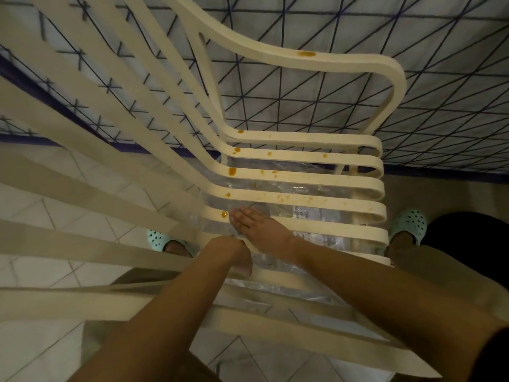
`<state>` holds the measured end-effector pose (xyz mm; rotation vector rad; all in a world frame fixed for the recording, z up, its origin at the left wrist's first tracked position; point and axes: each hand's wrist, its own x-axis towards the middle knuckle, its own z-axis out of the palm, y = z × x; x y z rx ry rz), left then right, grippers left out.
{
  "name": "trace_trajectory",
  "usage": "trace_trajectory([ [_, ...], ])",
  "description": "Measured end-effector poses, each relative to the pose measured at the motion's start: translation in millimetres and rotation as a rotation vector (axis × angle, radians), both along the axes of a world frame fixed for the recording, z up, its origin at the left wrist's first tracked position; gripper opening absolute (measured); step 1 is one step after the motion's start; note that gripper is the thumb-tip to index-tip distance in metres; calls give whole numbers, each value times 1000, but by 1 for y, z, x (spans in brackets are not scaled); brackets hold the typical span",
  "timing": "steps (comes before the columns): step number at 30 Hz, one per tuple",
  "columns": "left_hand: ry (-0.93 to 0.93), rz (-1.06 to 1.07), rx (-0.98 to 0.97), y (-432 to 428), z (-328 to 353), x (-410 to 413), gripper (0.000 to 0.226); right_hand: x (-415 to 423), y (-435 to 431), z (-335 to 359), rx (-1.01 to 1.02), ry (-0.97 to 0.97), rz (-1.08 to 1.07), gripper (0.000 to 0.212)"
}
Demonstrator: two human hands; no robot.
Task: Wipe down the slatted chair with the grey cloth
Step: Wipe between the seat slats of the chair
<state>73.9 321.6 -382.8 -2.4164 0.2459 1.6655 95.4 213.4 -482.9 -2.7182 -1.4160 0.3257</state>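
The cream slatted chair fills the view from above, its seat slats dotted with orange-brown stains. My right hand lies flat with straight fingers on the grey cloth, pressing it onto a seat slat right beside a stain. Only small edges of the cloth show around the fingers. My left hand grips the slat just in front, with its fingers curled under the slat.
A clear plastic sheet lies under the seat. A quilted surface with dark crossing lines stands behind the chair. Pale floor tiles lie on the left. My feet in teal clogs stand on either side.
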Motion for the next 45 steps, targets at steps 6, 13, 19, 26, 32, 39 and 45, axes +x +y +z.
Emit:
trace_trajectory([
  [6, -8, 44, 40, -2, -13, -5, 98, -1, -4, 1, 31, 57, -39, 63],
  [13, 12, 58, 49, 3, -21, -3, 102, -17, -103, 0, 20, -78, -20, 60],
  [19, 7, 89, 32, 2, -20, -2, 103, -38, -216, 23, 7, -2, -140, 76],
  [26, -2, 98, 72, -1, -22, -1, 107, -61, -276, 33, 60, 221, -435, 71],
  [32, -5, 30, 39, 4, -7, 0, 97, -48, -236, 36, 69, 169, -373, 68],
  [39, -6, 31, 61, 68, -10, 6, 105, -23, -150, 30, -48, -34, -112, 72],
  [45, -35, -36, -19, 41, -8, -8, 89, 9, -85, 32, 439, 295, -219, 26],
])
